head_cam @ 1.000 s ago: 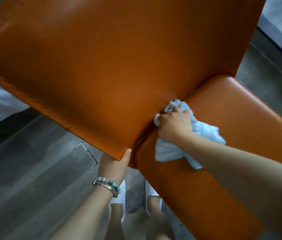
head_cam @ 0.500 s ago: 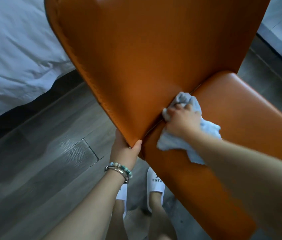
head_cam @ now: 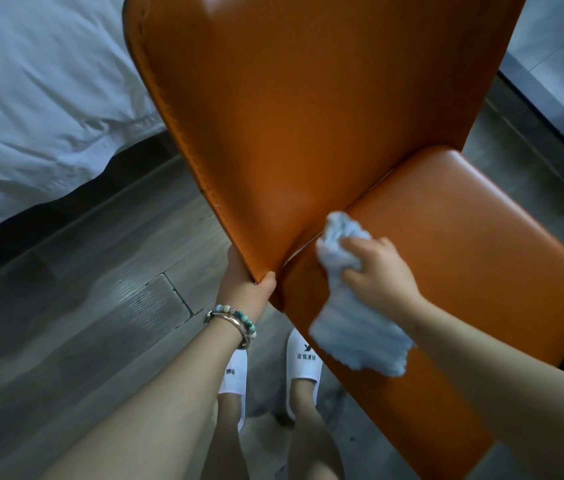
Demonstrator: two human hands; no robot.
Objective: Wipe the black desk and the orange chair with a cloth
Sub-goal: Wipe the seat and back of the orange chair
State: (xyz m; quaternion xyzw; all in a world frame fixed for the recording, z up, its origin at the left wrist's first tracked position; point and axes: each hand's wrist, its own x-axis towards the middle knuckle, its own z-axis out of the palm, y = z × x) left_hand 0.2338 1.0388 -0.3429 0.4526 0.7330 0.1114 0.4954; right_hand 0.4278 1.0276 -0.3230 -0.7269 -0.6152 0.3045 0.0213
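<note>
Orange chair (head_cam: 308,116): backrest top cut off by the upper edge, seat cut by the right and lower edges, legs mostly hidden beneath the seat. Cloth (head_cam: 353,327) smeared by motion blur, weave unreadable, its upper part bunched under the right hand (head_cam: 381,271). Left hand (head_cam: 242,289): fingers hidden behind the backrest corner, only the thumb shows. Slipper (head_cam: 303,358) print too small to read. Bed (head_cam: 31,98) runs off left and top.

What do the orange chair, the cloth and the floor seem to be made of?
The orange chair: likely leather or imitation, smooth, soft sheen, stitching along the backrest edge. The cloth: probably microfibre, pale blue, fuzzy, wavy edge. The floor: grey wood-look planks with grain and joints, possibly laminate.
</note>
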